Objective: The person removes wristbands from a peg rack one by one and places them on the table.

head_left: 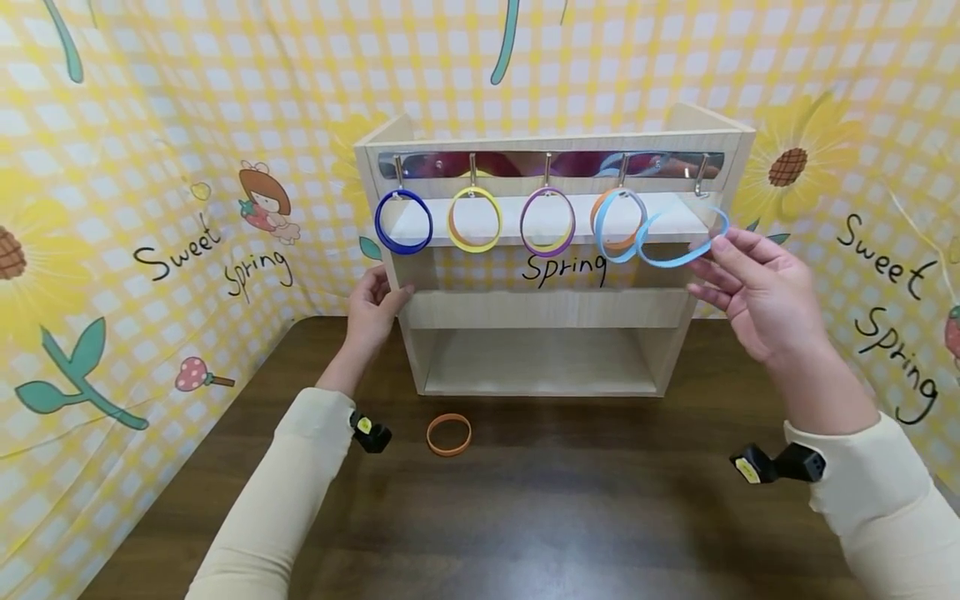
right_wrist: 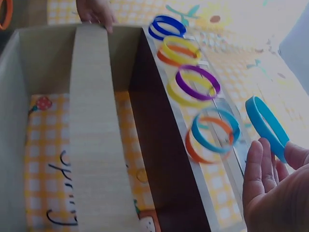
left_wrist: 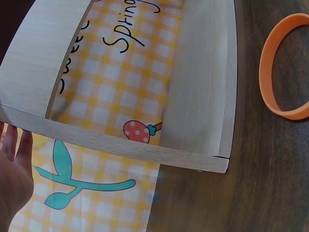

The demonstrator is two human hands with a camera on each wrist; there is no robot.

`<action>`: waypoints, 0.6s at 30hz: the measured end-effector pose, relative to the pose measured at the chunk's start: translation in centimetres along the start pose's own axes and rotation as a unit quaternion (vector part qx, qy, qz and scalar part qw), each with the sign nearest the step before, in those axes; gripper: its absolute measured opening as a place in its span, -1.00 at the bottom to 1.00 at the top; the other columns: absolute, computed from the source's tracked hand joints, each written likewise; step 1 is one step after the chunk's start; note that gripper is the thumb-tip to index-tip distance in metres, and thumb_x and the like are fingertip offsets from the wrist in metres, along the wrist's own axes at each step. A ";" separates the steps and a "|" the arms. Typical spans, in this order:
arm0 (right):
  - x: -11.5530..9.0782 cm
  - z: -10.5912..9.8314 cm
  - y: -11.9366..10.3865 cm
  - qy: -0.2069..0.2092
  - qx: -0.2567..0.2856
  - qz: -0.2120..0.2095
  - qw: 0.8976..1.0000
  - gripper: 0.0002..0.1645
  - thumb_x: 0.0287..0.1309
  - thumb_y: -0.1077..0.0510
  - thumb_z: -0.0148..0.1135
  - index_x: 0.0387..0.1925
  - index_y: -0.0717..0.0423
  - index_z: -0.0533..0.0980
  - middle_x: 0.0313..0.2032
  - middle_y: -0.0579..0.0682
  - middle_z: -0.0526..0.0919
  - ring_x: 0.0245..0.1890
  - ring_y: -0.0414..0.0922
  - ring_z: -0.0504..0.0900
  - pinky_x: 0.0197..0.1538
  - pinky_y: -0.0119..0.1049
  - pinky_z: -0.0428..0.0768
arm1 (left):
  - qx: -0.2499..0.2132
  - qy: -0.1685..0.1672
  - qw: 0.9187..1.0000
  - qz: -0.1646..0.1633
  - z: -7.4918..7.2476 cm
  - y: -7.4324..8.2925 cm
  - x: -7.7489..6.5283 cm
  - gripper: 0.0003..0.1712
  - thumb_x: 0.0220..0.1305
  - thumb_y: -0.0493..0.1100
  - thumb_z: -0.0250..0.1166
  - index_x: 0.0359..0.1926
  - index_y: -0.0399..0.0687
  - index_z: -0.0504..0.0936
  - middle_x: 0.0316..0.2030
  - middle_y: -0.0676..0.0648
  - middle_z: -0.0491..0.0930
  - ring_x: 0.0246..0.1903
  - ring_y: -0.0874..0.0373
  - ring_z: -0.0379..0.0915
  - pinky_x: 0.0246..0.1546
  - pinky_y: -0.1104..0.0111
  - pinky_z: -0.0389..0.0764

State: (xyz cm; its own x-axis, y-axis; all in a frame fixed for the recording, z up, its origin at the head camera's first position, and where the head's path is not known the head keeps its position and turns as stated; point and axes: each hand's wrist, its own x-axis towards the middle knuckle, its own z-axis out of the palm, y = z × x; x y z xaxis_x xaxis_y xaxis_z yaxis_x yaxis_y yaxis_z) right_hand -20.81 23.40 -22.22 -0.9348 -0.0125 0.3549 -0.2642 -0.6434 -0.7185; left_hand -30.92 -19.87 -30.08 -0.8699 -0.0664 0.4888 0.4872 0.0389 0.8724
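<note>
My right hand (head_left: 776, 292) pinches a light blue silicone wristband (right_wrist: 265, 126) between thumb and fingertips, near the rightmost hook (head_left: 702, 179) of a metal hook strip. Its far side overlaps the hanging light blue wristband (head_left: 618, 250) in the head view. My left hand (head_left: 371, 308) holds the left side panel of the wooden shelf (head_left: 547, 310), thumb at the front edge and fingers on the outside. From the other hooks hang a dark blue wristband (head_left: 403, 248), a yellow wristband (head_left: 475, 247) with orange, a purple wristband (head_left: 525, 221) with yellow, and the light blue one with orange.
An orange wristband (head_left: 449, 452) lies on the dark wooden table (head_left: 540, 500) in front of the shelf's left part. Yellow checked cloth (head_left: 225, 100) surrounds the table at the back and sides. A shiny metal strip (head_left: 510, 162) carries the hooks along the shelf's upper front.
</note>
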 end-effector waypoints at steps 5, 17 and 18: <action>-1.1 0.6 1.6 -0.042 -0.036 0.006 0.998 -0.88 0.29 0.37 0.14 -0.21 0.28 0.60 -0.31 0.11 0.72 -0.30 -0.06 0.73 -0.27 -0.21 0.67 | -0.007 -0.001 1.000 0.004 0.0 -0.2 0.0 -0.55 0.23 -0.40 0.25 0.15 -0.39 0.44 0.02 -0.38 0.48 -0.10 0.15 0.49 -0.16 0.41 0.53; -3.0 0.9 7.0 -0.070 -0.124 0.086 0.986 -0.83 0.35 0.30 0.11 -0.24 0.12 0.64 -0.29 0.05 0.73 -0.29 -0.12 0.73 -0.24 -0.24 0.66 | -0.007 -0.003 1.000 0.007 -0.2 -0.4 0.1 -0.59 0.23 -0.39 0.26 0.11 -0.37 0.46 -0.11 -0.06 0.57 -0.10 0.16 0.50 -0.15 0.41 0.53; -3.1 0.8 7.5 -0.069 -0.130 0.099 0.984 -0.83 0.35 0.29 0.12 -0.24 0.11 0.64 -0.29 0.05 0.73 -0.28 -0.11 0.73 -0.23 -0.23 0.66 | -0.006 -0.004 1.000 0.009 -0.2 -0.4 0.1 -0.57 0.23 -0.39 0.25 0.13 -0.40 0.44 -0.10 -0.10 0.57 -0.10 0.15 0.50 -0.15 0.41 0.53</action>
State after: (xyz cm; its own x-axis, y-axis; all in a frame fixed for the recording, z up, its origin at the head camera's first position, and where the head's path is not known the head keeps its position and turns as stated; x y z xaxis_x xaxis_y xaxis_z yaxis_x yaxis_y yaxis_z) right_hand -19.70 17.96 -28.22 -0.9378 -0.2322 0.2580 -0.1495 -0.4004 -0.9041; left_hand -31.20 -20.05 -30.36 -0.8617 -0.0572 0.5041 0.5033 0.0288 0.8636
